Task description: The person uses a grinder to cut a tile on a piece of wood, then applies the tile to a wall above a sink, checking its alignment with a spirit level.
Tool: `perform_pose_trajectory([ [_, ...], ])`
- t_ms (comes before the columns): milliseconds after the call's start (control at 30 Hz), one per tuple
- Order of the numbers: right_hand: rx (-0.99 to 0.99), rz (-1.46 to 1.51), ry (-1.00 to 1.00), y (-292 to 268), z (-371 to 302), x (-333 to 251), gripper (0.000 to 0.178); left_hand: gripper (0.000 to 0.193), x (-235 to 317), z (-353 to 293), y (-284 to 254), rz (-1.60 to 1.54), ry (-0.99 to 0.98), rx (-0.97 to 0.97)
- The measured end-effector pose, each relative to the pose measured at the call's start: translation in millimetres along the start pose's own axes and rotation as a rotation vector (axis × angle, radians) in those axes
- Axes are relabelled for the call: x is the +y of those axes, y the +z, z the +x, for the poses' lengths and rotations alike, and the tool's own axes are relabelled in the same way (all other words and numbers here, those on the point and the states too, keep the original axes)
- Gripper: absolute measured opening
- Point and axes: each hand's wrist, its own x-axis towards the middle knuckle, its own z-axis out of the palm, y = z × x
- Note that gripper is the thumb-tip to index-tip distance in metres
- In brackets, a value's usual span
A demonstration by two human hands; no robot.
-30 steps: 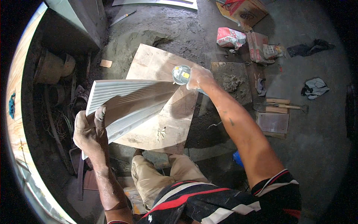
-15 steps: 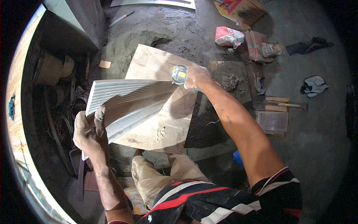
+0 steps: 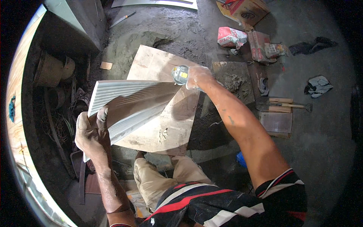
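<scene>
A white ribbed panel (image 3: 130,90) is held tilted, its left end raised above a pale, dusty board (image 3: 153,62). My left hand (image 3: 90,128) grips the panel's left end, with thumb and fingers closed over the edge. At the panel's far right end, my right hand (image 3: 199,76) is closed around a rounded grey-green power tool (image 3: 180,75) with a yellow patch, which looks like an angle grinder. White dust coats this hand. Whether the tool touches the panel is hard to tell, and its underside is hidden. A dark shadow lies across the ribs.
A red-and-white sack (image 3: 231,37) and a cardboard box (image 3: 244,13) stand at the far right. Mortar lies on a flat sheet (image 3: 234,81). Wood pieces and a shovel handle (image 3: 291,105) lie farther right. Pots (image 3: 51,70) and scrap crowd the left. A handsaw (image 3: 123,19) lies far off.
My left hand and the panel's raised end have shifted very slightly right. The right hand and its tool hold nearly the same place at the panel's far end.
</scene>
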Motion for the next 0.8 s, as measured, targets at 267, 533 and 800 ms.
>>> perform_pose_trajectory([
  [267,0.03,-0.048,-0.011,3,7,0,0.044,0.015,0,-1,-6,0.121,-0.014,-0.069],
  [533,0.05,-0.023,-0.049,0,6,1,0.044,0.035,-2,-2,1,-0.05,-0.025,0.01],
  [800,0.062,-0.1,-0.078,8,17,2,0.043,0.015,-8,1,0,0.089,0.001,-0.045],
])
